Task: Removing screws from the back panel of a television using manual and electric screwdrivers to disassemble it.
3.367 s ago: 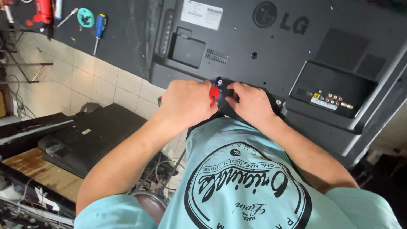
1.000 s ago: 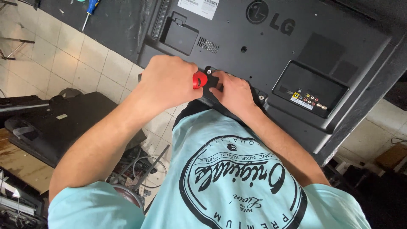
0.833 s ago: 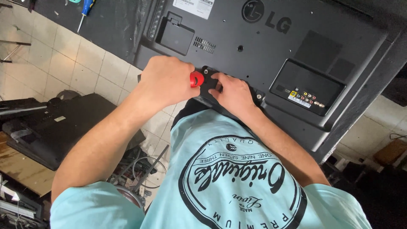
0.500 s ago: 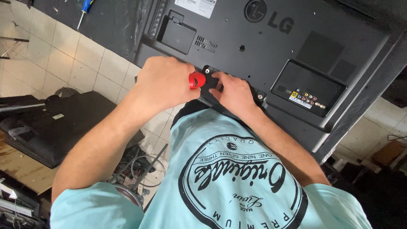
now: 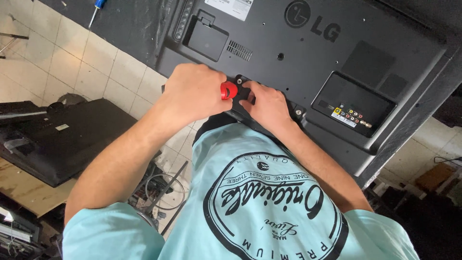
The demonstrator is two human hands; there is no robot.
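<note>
Left hand (image 5: 192, 94) gripping one red-handled tool (image 5: 228, 90), right hand (image 5: 267, 103) pinching the bracket (image 5: 243, 91) on one television back (image 5: 308, 62), white rectangular label (image 5: 236, 6) sitting at top.

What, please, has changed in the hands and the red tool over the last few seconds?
Little has changed. The left hand keeps its grip on the red tool, and the right hand stays pressed on the TV back beside it. Only the camera view has shifted slightly.

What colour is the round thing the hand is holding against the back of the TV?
Red. The tool handle shows in the head view.
</note>
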